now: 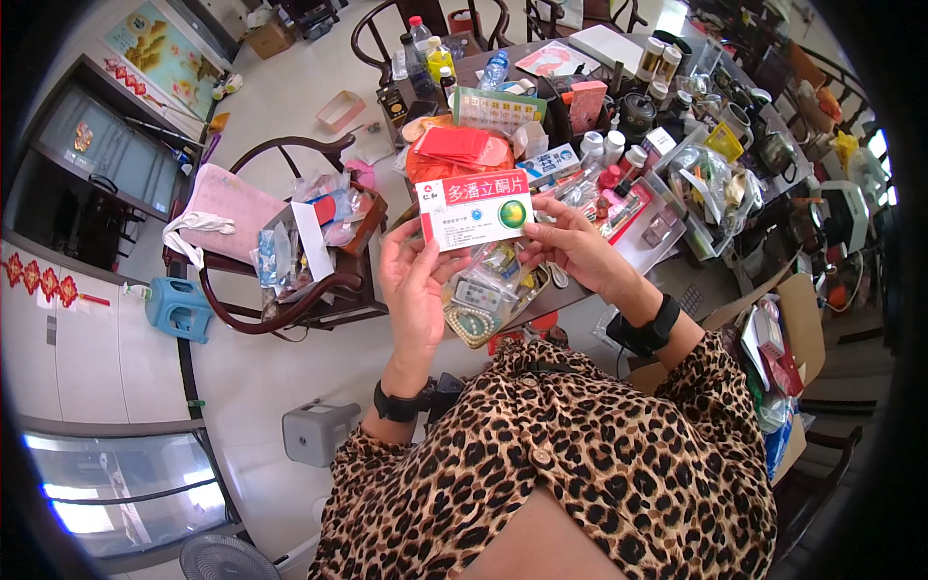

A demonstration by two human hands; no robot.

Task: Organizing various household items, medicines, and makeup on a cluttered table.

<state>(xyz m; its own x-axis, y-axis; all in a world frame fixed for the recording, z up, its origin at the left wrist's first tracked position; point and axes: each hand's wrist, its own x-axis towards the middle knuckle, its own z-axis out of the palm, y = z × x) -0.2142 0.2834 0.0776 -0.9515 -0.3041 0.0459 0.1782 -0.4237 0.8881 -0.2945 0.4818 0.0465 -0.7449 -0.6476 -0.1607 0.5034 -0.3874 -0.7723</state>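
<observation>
Between both hands I hold a flat white and red medicine carton [471, 217] that bears writing and a green round emblem. My left hand [413, 279] grips its lower left corner, with the thumb across the front. At its right end, my right hand [576, 243] pinches the edge. Below the carton lies a clear container [500, 319] with a pearl necklace [470, 326] and a small remote control [476, 295] in a plastic bag. Behind it are red envelopes [453, 143] on a red plastic bag [424, 170]. To the right stand white pill bottles [613, 145].
A wooden armchair [272, 319] at the left bears open boxes [313, 243] of small packets. Drink bottles [438, 58] stand at the table's far edge. A clear plastic bin [707, 196] crowds the right side. Nearer me is a filled cardboard box [801, 319]; a grey stool [319, 433] is on the floor.
</observation>
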